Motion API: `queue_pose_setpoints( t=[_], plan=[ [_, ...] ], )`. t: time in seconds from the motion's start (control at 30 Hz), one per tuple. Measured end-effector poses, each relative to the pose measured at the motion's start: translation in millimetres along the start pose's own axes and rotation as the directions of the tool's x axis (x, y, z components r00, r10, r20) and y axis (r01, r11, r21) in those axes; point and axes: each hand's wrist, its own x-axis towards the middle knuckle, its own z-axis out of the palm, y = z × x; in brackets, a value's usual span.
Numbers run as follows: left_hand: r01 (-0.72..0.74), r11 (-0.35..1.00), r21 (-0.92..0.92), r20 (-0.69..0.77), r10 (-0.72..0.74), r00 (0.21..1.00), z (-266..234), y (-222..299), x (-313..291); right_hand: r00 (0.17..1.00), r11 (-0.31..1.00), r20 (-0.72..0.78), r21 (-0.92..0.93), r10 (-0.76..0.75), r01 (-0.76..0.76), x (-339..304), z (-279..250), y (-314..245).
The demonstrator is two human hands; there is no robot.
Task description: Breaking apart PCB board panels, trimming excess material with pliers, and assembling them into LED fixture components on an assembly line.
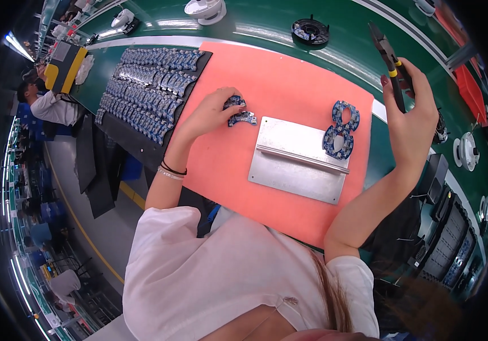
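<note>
My left hand point(214, 112) is closed on a curved blue circuit board point(243, 118) at the left part of the orange mat point(221, 156). Raised at the right, my right hand point(416, 116) grips a pair of cutting pliers point(389, 55) with black and yellow handles, jaws pointing up and away. Between the hands lies a silver metal plate point(295, 184) with a raised bar across it. Two joined ring-shaped blue circuit boards point(344, 113) rest at the plate's far right corner, partly on the mat.
Rows of blue circuit boards point(141, 91) cover a black sheet left of the mat. Beyond the mat, a green bench point(249, 28) carries a black round part point(310, 31) and a white round device point(205, 10). A red bin point(471, 94) stands far right. Another person point(53, 105) sits far left.
</note>
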Motion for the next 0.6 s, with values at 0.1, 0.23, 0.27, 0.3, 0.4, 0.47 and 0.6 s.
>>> queue_pose_setpoints(
  t=[0.1,0.23,0.27,0.3,0.4,0.47,0.6],
  plan=[
    [-0.066,0.993,0.097,0.010,0.066,0.998,4,-11,6,1.000,1.000,0.015,-0.016,0.007,-0.006,1,0,2],
    [-0.064,0.997,0.042,0.031,0.063,0.998,10,-14,8,1.000,1.000,0.017,-0.018,-0.014,0.014,1,-2,1],
    [-0.088,0.993,0.077,0.022,0.087,0.996,11,-11,7,1.000,1.000,0.017,-0.020,-0.010,0.010,0,-2,1],
    [-0.111,0.987,0.112,0.012,0.111,0.994,12,-9,6,0.999,0.999,0.007,-0.015,-0.032,0.032,0,-1,1],
    [-0.033,0.999,-0.029,0.004,0.033,0.999,13,-9,4,0.998,0.998,-0.002,-0.015,-0.055,0.055,2,-2,1],
    [0.026,0.994,-0.103,0.024,-0.024,0.999,10,-2,4,0.999,0.998,0.004,-0.016,-0.053,0.053,1,-2,0],
    [0.070,0.991,-0.115,0.065,-0.062,0.996,4,-2,3,0.998,0.998,0.010,-0.018,-0.065,0.066,0,-2,-5]
  ],
)
